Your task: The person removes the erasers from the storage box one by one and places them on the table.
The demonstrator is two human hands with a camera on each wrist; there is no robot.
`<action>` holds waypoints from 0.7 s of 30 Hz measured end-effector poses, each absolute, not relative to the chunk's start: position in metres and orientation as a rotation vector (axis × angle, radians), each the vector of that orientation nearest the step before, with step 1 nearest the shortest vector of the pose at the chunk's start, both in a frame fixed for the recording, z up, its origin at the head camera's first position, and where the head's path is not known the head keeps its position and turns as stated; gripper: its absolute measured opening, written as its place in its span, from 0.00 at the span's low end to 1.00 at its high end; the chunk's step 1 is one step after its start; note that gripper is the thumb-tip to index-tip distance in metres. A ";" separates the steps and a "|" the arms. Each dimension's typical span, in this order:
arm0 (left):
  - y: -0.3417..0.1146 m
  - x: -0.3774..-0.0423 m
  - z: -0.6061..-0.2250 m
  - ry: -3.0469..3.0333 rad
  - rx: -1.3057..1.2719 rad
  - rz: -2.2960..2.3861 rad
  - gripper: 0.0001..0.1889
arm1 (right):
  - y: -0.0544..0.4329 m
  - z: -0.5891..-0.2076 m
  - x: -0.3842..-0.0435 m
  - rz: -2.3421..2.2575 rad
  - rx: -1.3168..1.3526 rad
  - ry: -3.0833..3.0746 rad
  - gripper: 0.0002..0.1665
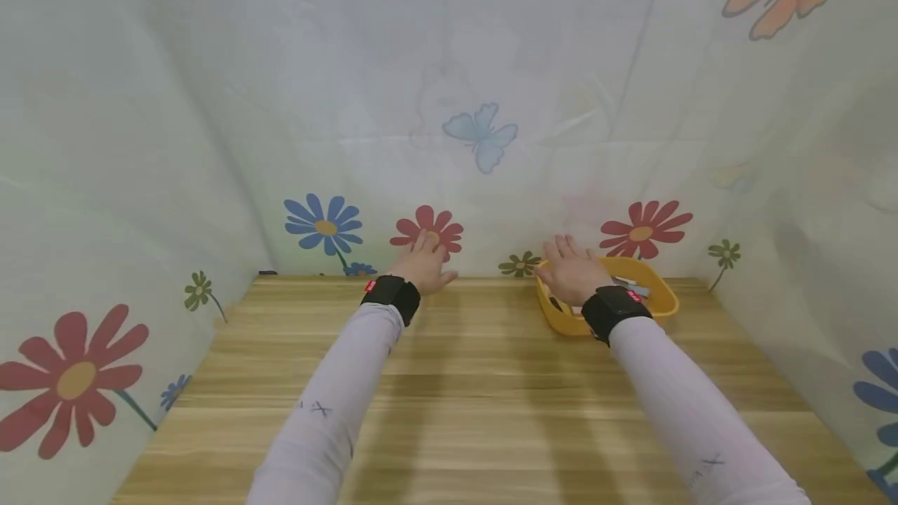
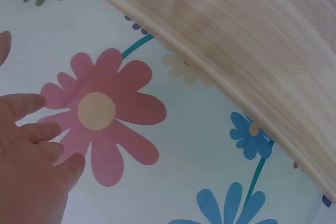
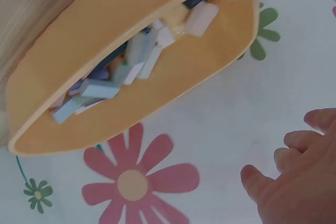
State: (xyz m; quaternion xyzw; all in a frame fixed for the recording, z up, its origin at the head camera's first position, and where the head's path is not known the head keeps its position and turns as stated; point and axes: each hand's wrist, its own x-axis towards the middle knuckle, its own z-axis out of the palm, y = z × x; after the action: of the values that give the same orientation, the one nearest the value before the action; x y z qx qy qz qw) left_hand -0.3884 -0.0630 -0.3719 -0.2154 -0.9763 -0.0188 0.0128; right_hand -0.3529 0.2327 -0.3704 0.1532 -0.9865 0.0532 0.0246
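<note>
My left hand (image 1: 421, 265) is held out over the far edge of the wooden table (image 1: 449, 380), its fingers extended and nothing in its grasp. In the left wrist view that same hand (image 2: 31, 161) appears against the flowered cloth. Farther right, my right hand (image 1: 574, 277) reaches out above the left part of a yellow plastic basin (image 1: 662, 306), also holding nothing. Small block-like pieces (image 3: 100, 88) in pale blue, white, pink and dark colours lie heaped in the basin (image 3: 210, 59). The right wrist view shows my right hand (image 3: 304, 177) apart from the basin's rim.
A white cloth (image 1: 351, 100) printed with flowers and butterflies hangs behind the table and along both sides. The basin stands at the far right of the tabletop, close to the back cloth. Black bands (image 1: 393, 298) wrap both wrists.
</note>
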 end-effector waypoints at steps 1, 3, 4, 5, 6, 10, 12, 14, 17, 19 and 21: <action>-0.061 -0.388 -0.369 -3.043 -0.668 -0.055 0.33 | 0.237 -0.369 -0.352 0.157 0.467 -3.051 0.39; -0.056 -0.390 -0.367 -3.038 -0.661 -0.018 0.33 | 0.247 -0.367 -0.351 0.148 0.443 -3.060 0.39; -0.053 -0.390 -0.366 -3.039 -0.660 -0.005 0.33 | 0.251 -0.367 -0.350 0.149 0.432 -3.063 0.40; -0.049 -0.391 -0.366 -3.037 -0.665 0.006 0.34 | 0.256 -0.367 -0.349 0.149 0.417 -3.068 0.40; -0.045 -0.392 -0.367 -3.037 -0.674 0.016 0.34 | 0.262 -0.367 -0.347 0.144 0.398 -3.080 0.40; -0.023 -0.397 -0.371 -3.040 -0.734 0.030 0.34 | 0.282 -0.367 -0.339 0.123 0.352 -3.085 0.39; -0.011 -0.399 -0.376 -3.029 -0.764 0.036 0.34 | 0.291 -0.366 -0.335 0.109 0.325 -3.070 0.38; 0.001 -0.399 -0.378 -3.019 -0.782 0.027 0.34 | 0.300 -0.367 -0.333 0.107 0.297 -3.037 0.36; 0.018 -0.400 -0.379 -3.007 -0.803 0.031 0.33 | 0.311 -0.368 -0.330 0.103 0.213 -2.986 0.31; 0.031 -0.403 -0.380 -3.008 -0.808 0.028 0.33 | 0.319 -0.370 -0.328 0.100 0.139 -2.958 0.29; 0.044 -0.408 -0.385 -3.006 -0.822 0.038 0.34 | 0.327 -0.373 -0.325 0.119 0.045 -2.953 0.29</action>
State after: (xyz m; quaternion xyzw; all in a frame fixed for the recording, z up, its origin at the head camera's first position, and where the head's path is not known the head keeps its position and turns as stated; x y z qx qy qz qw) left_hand -0.4085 0.0445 -0.3851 -0.2638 -0.9644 0.0123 0.0126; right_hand -0.3254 0.3268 -0.3726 0.0153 -0.9947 0.0399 0.0930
